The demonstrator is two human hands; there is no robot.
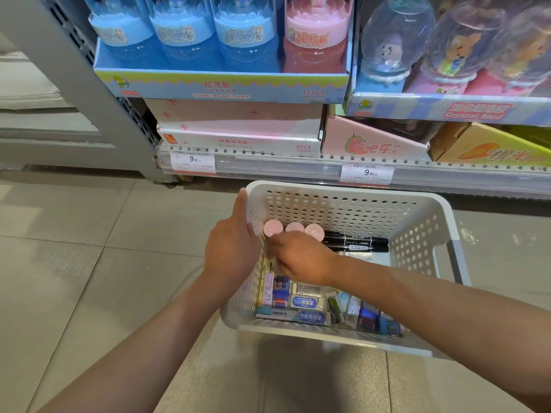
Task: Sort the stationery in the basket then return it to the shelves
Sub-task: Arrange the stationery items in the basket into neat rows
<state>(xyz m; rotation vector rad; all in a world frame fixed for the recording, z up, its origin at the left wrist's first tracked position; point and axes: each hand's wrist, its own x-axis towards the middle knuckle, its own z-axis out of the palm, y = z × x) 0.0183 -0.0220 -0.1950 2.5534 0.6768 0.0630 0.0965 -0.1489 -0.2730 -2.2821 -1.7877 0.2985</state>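
Observation:
A white perforated basket (423, 234) stands on the floor tiles in front of the shelves. My left hand (232, 248) holds its left wall, fingers straight up the outside and thumb over the rim. My right hand (301, 262) reaches inside, knuckles up, its fingertips low by the left wall beside three pink round caps (272, 228). What those fingertips touch is hidden. Two black markers (357, 242) lie at the far end. Boxed erasers (305, 302) and small packets (368, 315) are lined up along the near wall.
The bottom shelf (298, 165) with price tags runs just behind the basket. On it stand pink boxes (238, 126) and display trays of blue and pink slime jars (220, 81). A grey shelf post (98, 114) rises at the left. Open floor tiles lie to the left.

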